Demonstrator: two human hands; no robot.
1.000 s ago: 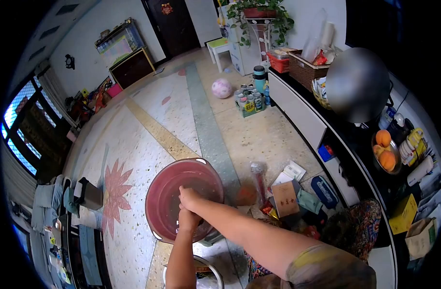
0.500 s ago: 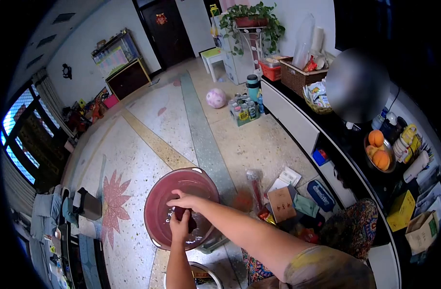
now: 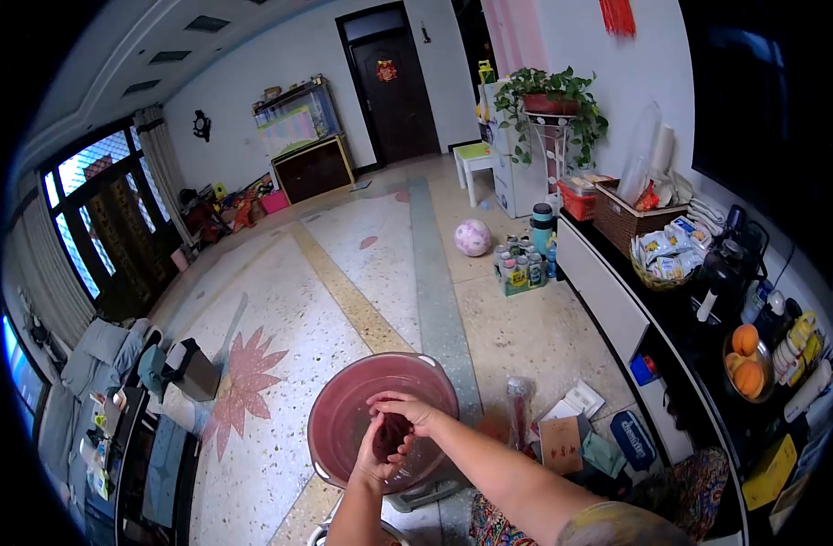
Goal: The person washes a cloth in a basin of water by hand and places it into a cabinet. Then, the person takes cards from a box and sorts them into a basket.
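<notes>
A large dark pink basin [image 3: 330,414] with water in it stands low in front of me. Over its middle, my left hand [image 3: 373,453] and my right hand [image 3: 407,409] are cupped around a dark red item [image 3: 393,437]. The left palm supports it from the left and below, while the right fingers curl over its top and right side. What exactly the item is cannot be made out; it looks wet and soft.
Packets and a brown box [image 3: 562,444] lie on the floor right of the basin. A long low cabinet [image 3: 608,291] runs along the right. Farther off are a ball [image 3: 472,237] and packed cans [image 3: 520,266]. A bin [image 3: 193,369] stands left.
The view has turned, so the room sits lower and farther right. My right hand has come down from above the dark red item, and both hands now close around it.
</notes>
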